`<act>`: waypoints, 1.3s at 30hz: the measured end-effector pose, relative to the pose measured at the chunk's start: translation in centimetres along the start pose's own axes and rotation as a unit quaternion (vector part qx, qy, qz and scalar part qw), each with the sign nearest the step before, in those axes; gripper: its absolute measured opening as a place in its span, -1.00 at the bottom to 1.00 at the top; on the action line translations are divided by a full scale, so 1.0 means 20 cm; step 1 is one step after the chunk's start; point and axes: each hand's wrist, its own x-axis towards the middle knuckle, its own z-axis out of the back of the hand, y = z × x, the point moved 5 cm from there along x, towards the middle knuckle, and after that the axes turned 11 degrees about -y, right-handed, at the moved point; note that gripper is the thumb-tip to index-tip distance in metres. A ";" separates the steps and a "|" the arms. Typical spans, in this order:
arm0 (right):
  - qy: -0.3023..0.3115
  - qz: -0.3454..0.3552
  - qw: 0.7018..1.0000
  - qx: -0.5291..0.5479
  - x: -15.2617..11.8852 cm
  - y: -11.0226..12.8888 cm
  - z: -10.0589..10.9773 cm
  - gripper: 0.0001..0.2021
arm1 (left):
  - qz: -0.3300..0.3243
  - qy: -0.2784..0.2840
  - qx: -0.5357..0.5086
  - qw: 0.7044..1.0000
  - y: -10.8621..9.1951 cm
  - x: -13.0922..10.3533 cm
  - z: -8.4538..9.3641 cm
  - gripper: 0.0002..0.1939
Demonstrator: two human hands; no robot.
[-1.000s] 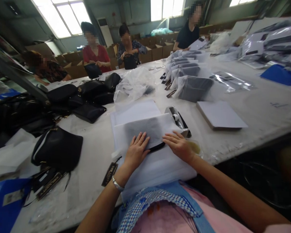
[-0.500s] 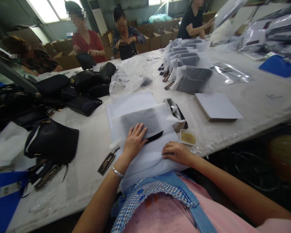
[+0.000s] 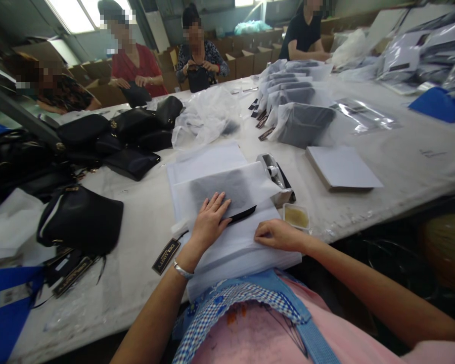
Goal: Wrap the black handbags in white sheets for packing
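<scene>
A black bag lies under a layer of white tissue paper in front of me, its dark edge showing along the near side. My left hand rests flat on the covered bag with fingers stretched out. To the right, my right hand has its fingers pinched on the near part of the tissue paper. A black hang tag with gold lettering sticks out left of my left wrist. Just beyond my right hand are a tape dispenser and a small dish with yellowish contents.
Black handbags are heaped on the left. Tissue-wrapped bags stand in a row beyond, near a stack of white card. A blue tape dispenser sits at the near left. Several people work across the table.
My right hand's fingers have drawn together on the tissue paper, and its near right edge now shows beside my wrist. My left hand stays put. A person at the far right has lowered a plastic bag.
</scene>
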 end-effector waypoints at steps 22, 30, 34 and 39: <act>-0.086 -0.009 0.995 0.040 0.08 0.02 0.05 -0.83 | 0.007 0.090 -0.128 0.988 -0.02 0.02 0.11 -0.55; -0.151 -0.001 0.988 0.011 0.04 0.09 0.11 -0.78 | -0.020 0.123 -0.122 0.985 -0.05 0.01 0.13 -0.74; -0.183 0.047 0.980 -0.065 0.00 0.17 0.08 -0.63 | -0.009 0.095 -0.108 0.990 -0.05 0.00 0.10 -0.90; -0.190 0.133 0.946 -0.226 0.03 0.21 0.02 -0.81 | 0.005 0.083 -0.105 0.991 -0.06 -0.01 0.09 -0.96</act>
